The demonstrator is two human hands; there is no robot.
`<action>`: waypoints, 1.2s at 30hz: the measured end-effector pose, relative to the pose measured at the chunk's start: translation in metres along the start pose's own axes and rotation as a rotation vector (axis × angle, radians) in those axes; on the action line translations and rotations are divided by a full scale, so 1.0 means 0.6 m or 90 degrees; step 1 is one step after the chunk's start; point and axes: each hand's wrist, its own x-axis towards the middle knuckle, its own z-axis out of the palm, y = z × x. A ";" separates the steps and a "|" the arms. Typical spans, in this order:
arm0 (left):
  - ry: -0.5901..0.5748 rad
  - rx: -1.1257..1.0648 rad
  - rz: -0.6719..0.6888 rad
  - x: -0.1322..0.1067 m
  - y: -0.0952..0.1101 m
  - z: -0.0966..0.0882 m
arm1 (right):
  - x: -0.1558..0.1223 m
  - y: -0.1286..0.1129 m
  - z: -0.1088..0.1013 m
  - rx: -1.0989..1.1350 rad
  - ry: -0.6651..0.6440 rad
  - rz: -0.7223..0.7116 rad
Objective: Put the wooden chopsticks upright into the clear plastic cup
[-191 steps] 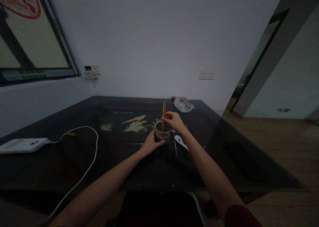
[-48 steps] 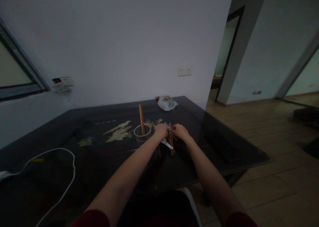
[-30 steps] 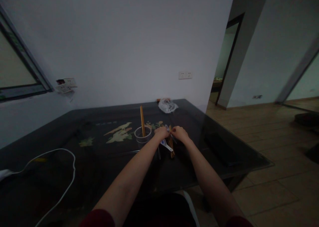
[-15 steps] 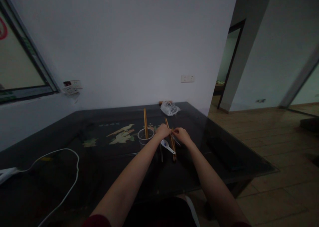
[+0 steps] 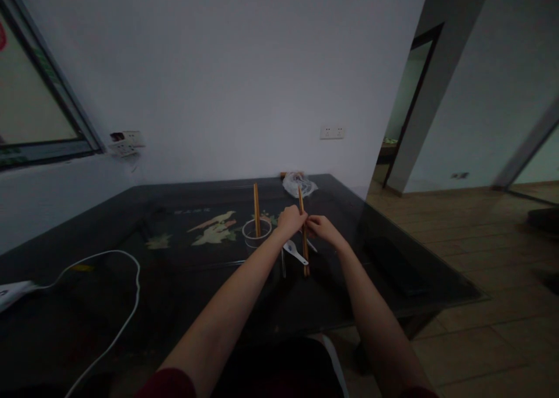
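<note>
My left hand [image 5: 292, 219] is closed around a pair of wooden chopsticks [image 5: 300, 196] that stick up above its fingers. Fingertips of my right hand [image 5: 322, 227] are pinched together at the same chopsticks, against my left fingers; the exact grip is partly hidden. Below the hands, more wooden chopsticks [image 5: 306, 260] lie lengthwise on the dark table. A white soup spoon [image 5: 296, 252] rests just left of them. Thin light utensils lie on either side, their kind unclear. To the left, a clear round container [image 5: 250, 241] holds upright chopsticks [image 5: 257, 206].
The dark glossy table [image 5: 174, 311] bears a bird picture. A crumpled clear plastic bag [image 5: 299, 184] lies at its back edge near the wall. On the left a white cable [image 5: 137, 287] curls from a white device [image 5: 15, 293]. A dark flat object [image 5: 395, 270] lies on the right.
The chopsticks in my left hand have swung from leaning left to nearly upright. Both hands have drawn closer together at them. The view has shifted slightly.
</note>
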 end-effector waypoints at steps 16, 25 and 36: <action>0.157 -0.102 0.097 -0.032 0.042 -0.095 | -0.032 -0.058 -0.020 0.092 0.057 -0.199; 0.175 -0.220 0.182 -0.088 -0.031 -0.127 | -0.053 -0.099 0.044 0.057 0.032 -0.242; 0.107 -0.502 0.205 -0.158 -0.122 -0.140 | -0.091 -0.138 0.112 0.173 -0.178 -0.239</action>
